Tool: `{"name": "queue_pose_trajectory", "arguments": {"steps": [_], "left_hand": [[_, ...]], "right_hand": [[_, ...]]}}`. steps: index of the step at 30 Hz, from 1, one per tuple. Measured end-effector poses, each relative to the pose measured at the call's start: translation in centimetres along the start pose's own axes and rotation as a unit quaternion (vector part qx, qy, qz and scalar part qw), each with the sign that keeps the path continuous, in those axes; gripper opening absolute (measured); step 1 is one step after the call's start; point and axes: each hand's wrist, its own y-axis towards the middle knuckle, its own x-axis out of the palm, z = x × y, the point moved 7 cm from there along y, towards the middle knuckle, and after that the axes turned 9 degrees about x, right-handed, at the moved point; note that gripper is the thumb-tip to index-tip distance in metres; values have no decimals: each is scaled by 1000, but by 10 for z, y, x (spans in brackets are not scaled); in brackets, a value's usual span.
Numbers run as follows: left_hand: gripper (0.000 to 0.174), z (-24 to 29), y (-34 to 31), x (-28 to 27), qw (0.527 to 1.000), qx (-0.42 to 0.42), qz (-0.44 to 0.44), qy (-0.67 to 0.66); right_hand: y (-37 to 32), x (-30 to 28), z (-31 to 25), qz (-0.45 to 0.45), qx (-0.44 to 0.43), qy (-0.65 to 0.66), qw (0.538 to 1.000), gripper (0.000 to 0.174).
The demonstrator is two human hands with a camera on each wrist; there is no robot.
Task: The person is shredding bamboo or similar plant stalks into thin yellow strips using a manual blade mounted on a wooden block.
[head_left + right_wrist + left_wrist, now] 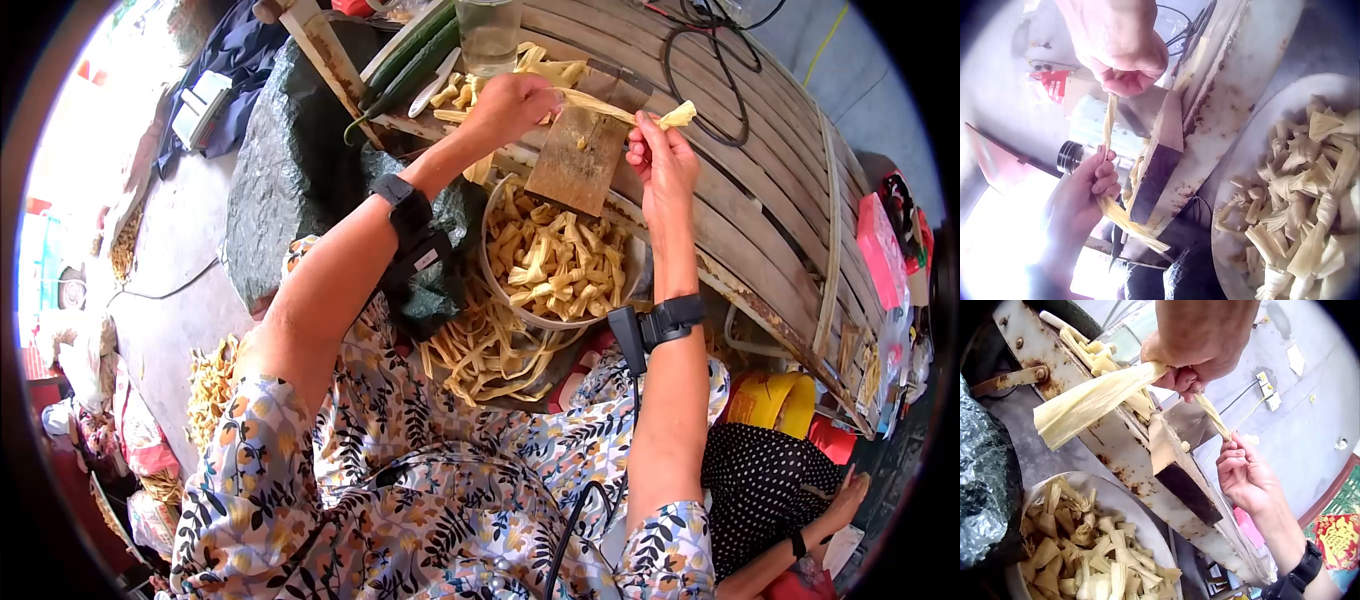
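Straw-yellow and papery, the strip (600, 105) runs across the upper middle of the head view. The left hand (510, 105) is closed round one end and the right hand (660, 165) pinches the other, where a frayed tip pokes out above the fingers. It hangs over a wooden block (580, 150). Below that is a bowl (487, 270) of knotted pieces (555, 260), with loose strips (490, 350) at lower centre. My worry is the span between the two grips: it looks thin, and a hard pull apart could tear it.

From the left wrist, the left hand (1200, 337) sits at the top with its fingers curled on the strip (1094, 400). The broad end fans out to the left of the fist, while the narrow part drops right to the right hand (1244, 478), held there between thumb and fingers. The wooden block (1179, 469) lies just under the line, so I judge the strip could snag on its edge.

From the right wrist, the right hand (1119, 44) clamps the strip (1109, 119) at the top. The strip falls to the left hand (1082, 194), which is wrapped round it, and a tail trails lower beside the wooden block (1157, 162). That tail could slip free if either hold loosens. The bowl (1241, 162) fills the right side.
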Motion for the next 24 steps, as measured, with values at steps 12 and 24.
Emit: {"name": "queue_pose_trajectory", "arguments": {"steps": [12, 24], "left_hand": [[23, -10, -26, 6, 987, -77, -10, -140], [23, 27, -90, 35, 941, -104, -178, -270]], "right_hand": [[-5, -19, 23, 4, 47, -113, 992, 18], [-86, -40, 47, -70, 37, -444, 893, 36]]}}
